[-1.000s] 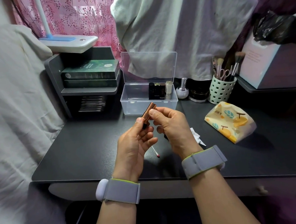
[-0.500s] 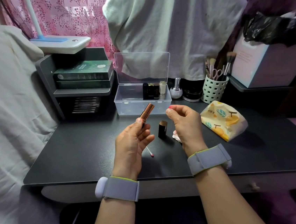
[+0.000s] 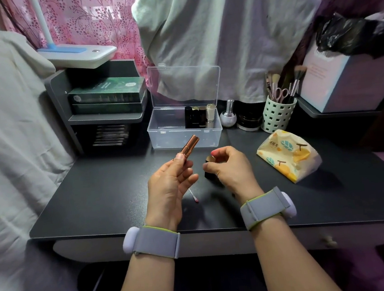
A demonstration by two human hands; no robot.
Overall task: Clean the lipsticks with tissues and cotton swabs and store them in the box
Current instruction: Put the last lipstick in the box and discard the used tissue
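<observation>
The rose-gold lipstick is in the left hand, pinched between the thumb and the fingers at its lower end, so that the tube points up and away toward the clear box. Just to the right of it, the right hand has its thumb and curled fingers around a black lipstick with a gold top, which stands upright on the dark table. Whether it already grips this tube firmly or only touches it, I cannot tell for sure, but the fingers are closed around it.

Below the left hand, a used cotton swab lies on the table with a pink tip. Beyond both hands the box stands with its lid up, and several lipsticks are standing at its right end. To the right of the right hand lies a soft tissue pack, and farther behind it a green brush holder.

I think the step now is to put the rose-gold tube in the box and take the black one for cleaning. To do it well, the left hand should set the tube upright next to the others, not drop it, because the standing tubes could fall. The right hand should lift the black tube straight up, away from the swab.
</observation>
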